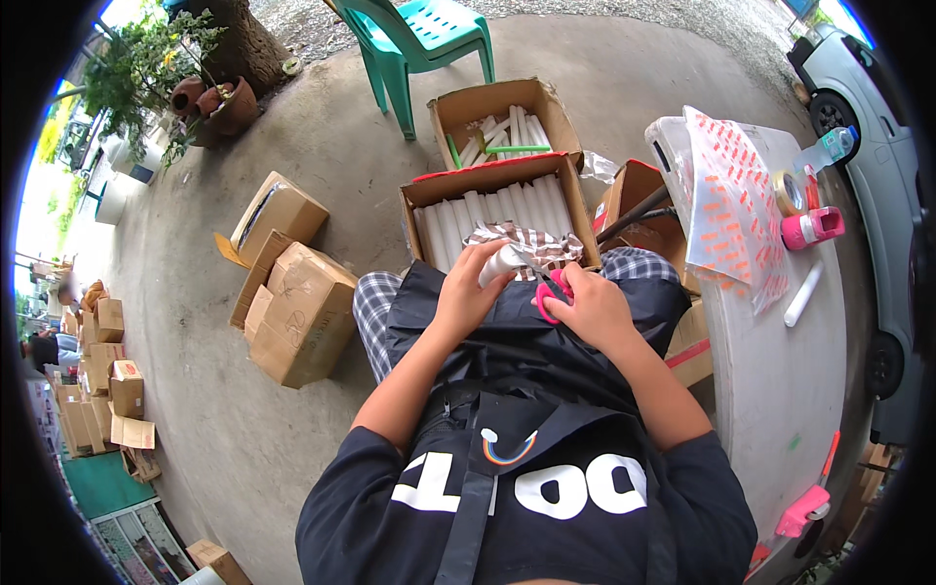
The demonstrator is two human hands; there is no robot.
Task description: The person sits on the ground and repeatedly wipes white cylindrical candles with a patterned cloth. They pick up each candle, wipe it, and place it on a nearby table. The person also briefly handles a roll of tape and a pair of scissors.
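My left hand (pixel 466 294) is closed around a white cylindrical stick (pixel 499 265) over my lap. Crumpled wrap with brown and white stripes (pixel 526 244) lies against the stick's far side. In my right hand (pixel 597 310) is a pair of scissors with pink handles (pixel 549 308), its blades close to the wrap. Just beyond both hands stands an open cardboard box (pixel 413 200) filled with rows of similar white sticks (pixel 486 209). The tip of the held stick is partly hidden by my fingers.
Behind the full box, another carton (pixel 456 109) holds loose white sticks. At right, a table (pixel 770 390) carries patterned plastic sheets (pixel 731 195), tape (pixel 789 194), a bottle (pixel 827 149) and a white stick (pixel 803 293). Cartons (pixel 307 314) stand at left; a green chair (pixel 414 44) is ahead.
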